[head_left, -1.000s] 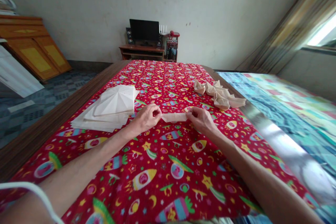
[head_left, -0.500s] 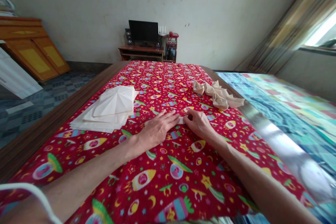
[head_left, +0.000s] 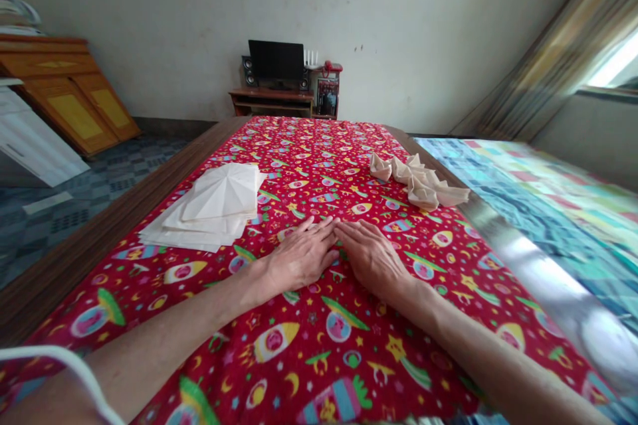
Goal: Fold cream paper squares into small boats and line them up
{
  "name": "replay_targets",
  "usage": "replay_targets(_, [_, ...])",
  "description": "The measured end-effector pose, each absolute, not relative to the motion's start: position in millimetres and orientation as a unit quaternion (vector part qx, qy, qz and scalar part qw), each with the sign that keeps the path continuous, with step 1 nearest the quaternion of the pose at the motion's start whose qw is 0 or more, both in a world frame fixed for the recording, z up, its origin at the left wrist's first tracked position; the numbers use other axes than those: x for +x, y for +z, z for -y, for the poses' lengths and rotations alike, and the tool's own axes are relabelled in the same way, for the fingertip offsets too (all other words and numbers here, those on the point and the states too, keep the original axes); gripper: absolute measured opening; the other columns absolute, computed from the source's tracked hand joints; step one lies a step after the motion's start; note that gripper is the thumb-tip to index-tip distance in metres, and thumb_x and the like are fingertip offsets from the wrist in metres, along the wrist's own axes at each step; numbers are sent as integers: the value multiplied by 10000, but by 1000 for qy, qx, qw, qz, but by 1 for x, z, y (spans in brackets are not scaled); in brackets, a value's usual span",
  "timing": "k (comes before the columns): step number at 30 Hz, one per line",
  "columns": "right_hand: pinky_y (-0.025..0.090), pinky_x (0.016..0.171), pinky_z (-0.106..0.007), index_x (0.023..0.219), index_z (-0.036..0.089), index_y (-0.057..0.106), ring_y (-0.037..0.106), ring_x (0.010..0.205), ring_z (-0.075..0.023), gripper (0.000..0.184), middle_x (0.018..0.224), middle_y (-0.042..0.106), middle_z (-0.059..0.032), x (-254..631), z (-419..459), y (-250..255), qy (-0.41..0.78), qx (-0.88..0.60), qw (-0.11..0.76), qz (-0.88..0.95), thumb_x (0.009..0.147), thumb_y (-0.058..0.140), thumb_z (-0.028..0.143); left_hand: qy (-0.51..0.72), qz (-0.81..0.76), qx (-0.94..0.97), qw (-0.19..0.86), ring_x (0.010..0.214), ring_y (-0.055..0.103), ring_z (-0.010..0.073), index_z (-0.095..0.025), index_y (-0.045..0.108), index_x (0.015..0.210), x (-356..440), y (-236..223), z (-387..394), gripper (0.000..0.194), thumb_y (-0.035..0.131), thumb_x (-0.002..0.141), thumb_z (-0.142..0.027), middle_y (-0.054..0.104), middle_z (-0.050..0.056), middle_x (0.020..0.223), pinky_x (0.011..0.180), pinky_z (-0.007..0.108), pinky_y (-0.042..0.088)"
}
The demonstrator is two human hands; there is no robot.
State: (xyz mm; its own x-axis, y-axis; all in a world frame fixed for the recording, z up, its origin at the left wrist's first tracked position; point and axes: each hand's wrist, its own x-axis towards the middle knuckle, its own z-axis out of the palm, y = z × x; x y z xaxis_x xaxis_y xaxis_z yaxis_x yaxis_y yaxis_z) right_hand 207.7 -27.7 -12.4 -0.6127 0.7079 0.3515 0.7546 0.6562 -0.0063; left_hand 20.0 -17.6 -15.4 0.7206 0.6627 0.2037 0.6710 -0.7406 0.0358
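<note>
My left hand [head_left: 300, 254] and my right hand [head_left: 371, 254] lie flat side by side on the red patterned tablecloth [head_left: 309, 319], fingers stretched out and touching at the tips. The small folded pale napkin seen earlier is hidden beneath them. A stack of white folded napkins [head_left: 214, 202] lies to the left of my left hand. A heap of beige folded napkins [head_left: 419, 179] sits beyond my right hand, near the table's right edge.
The wooden table edge [head_left: 100, 239] runs along the left. A colourful bed cover [head_left: 538, 212] lies to the right. A desk with a monitor [head_left: 276, 66] stands against the far wall, and a wooden cabinet [head_left: 74, 93] stands at the left.
Both hands held a narrow folded napkin strip by its ends a second ago. They have come together and flattened onto it, covering it.
</note>
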Motion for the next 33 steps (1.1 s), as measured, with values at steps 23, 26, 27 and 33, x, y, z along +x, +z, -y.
replay_targets(23, [438, 979, -360, 1132, 174, 632, 542, 1161, -203, 333, 1216, 618, -90, 230, 24, -10, 9, -423, 203, 883, 957, 367, 276, -138, 407, -901, 64, 1260, 463, 187, -145, 539, 1246, -17, -10, 28, 375, 348, 949, -271, 513, 85, 1342, 1082, 391, 315])
replay_targets(26, [487, 841, -313, 977, 184, 671, 627, 955, -186, 239, 1022, 687, -74, 231, 13, -11, 13, -452, 227, 862, 925, 458, 280, -181, 411, -891, 69, 1180, 540, 190, -142, 617, 1135, -17, -14, 21, 328, 375, 939, -244, 600, 91, 1245, 1059, 401, 361])
replay_targets(27, [492, 796, -309, 987, 179, 661, 630, 903, -190, 207, 980, 686, -78, 230, 10, -12, 8, -466, 231, 854, 901, 507, 287, -195, 408, -889, 69, 1154, 560, 190, -143, 632, 1108, -18, -16, 18, 314, 388, 935, -236, 622, 89, 1213, 1047, 397, 381])
replay_targets(33, [442, 663, -266, 1014, 183, 596, 578, 809, -183, 243, 948, 618, -87, 221, 3, -15, -3, -472, 265, 841, 799, 627, 292, -257, 390, -883, 46, 1197, 519, 198, -103, 587, 1184, -18, -22, 8, 341, 403, 905, -170, 575, 121, 1271, 1046, 365, 420])
